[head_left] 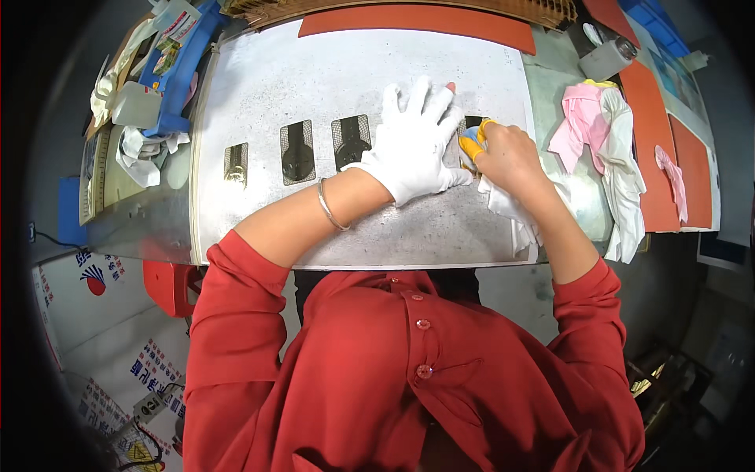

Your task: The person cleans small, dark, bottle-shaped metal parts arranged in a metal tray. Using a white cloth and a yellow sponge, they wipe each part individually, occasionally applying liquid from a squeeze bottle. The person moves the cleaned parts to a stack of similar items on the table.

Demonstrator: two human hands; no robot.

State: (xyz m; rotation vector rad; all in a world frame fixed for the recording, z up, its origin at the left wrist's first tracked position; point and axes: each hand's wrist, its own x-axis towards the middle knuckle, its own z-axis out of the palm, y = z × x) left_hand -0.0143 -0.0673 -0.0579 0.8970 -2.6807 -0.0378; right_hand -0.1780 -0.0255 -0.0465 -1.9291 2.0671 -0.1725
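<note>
On the middle of the board (259, 86): left hand (413, 145), gloved in white, palm down, fingers spread apart. Toward the board's right edge: right hand (507, 157), bare but for yellow cots (470, 149), fingertips together, clamped on a pale-blue wad (474, 134), mostly hidden. Below it, along the board's right edge: a crumpled rag (507, 206). In a row across the board: dark, mesh-edged pieces (297, 153), two on the left part, one right beside the left hand, one partly under the right hand. Beneath the board: table (157, 224). Beyond the board's far edge: orange strip (417, 23). Left of the board: blue rack (177, 79). Right of the board: pink cloth (580, 122), orange mat (653, 141).
</note>
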